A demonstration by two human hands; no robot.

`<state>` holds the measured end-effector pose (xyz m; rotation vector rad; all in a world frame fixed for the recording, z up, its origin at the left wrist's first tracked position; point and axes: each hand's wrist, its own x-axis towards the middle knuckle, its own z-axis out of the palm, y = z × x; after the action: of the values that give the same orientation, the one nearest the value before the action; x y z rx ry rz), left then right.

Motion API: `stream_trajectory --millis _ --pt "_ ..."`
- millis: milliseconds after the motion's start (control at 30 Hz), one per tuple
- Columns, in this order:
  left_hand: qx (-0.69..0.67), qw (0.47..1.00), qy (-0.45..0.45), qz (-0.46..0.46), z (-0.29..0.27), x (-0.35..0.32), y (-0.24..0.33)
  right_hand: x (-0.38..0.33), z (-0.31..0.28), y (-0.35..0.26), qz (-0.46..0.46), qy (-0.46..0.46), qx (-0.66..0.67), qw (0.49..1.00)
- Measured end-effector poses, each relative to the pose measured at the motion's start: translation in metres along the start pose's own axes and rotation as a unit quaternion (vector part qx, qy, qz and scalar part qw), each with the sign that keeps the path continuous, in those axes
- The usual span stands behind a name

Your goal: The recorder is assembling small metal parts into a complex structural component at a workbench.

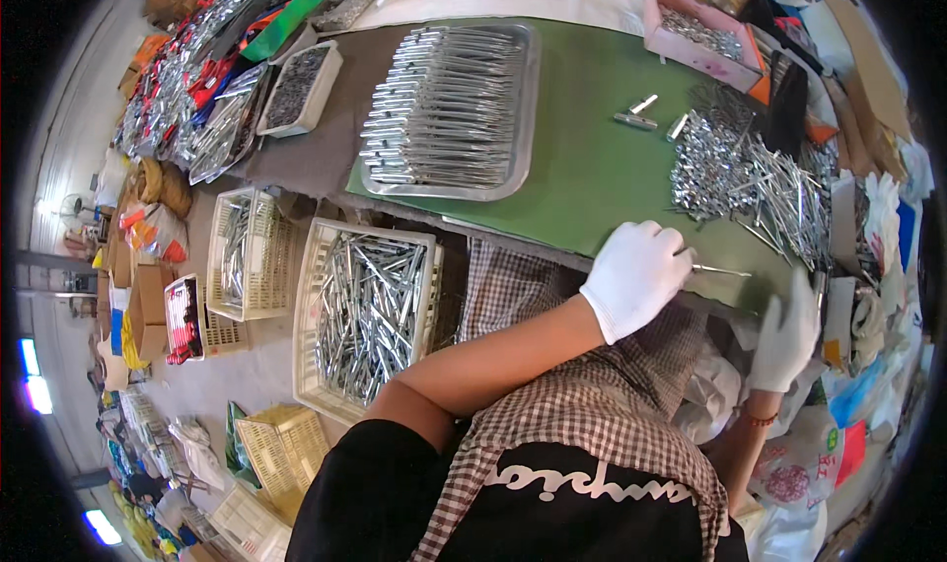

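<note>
Gloved hands at the pin pile

Left hand in a white glove rests on the green mat, fingers curled together and pinching a thin metal pin that sticks out to the right. Right hand, also gloved, sits at the mat's near edge just right of the pin; its fingers lie close together, and whether they grip anything I cannot tell. A heap of loose pins lies just beyond both hands. Farther left on the mat a steel tray holds rows of finished parts, and below the table a white basket is full of rods.
</note>
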<state>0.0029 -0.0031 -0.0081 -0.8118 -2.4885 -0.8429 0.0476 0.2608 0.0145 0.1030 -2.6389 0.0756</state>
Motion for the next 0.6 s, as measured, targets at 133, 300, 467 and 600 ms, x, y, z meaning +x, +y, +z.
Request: stream_trajectory --millis 133,300,467,600 --pt "0.023 0.997 -0.078 -0.02 -0.006 0.009 0.003 -0.015 -0.004 0.054 0.145 0.0 -0.112 0.983" --pt "-0.016 1.0 -0.009 -0.018 -0.002 0.01 0.0 -0.01 -0.002 0.028 0.106 0.037 -0.036 0.993" --pt "0.001 1.0 -0.019 0.007 0.002 0.012 0.002 0.005 0.011 -0.013 0.063 0.046 0.047 0.996" --pt "-0.005 0.999 -0.044 -0.013 -0.011 0.015 0.004 0.014 0.018 -0.047 0.035 0.017 0.127 0.991"
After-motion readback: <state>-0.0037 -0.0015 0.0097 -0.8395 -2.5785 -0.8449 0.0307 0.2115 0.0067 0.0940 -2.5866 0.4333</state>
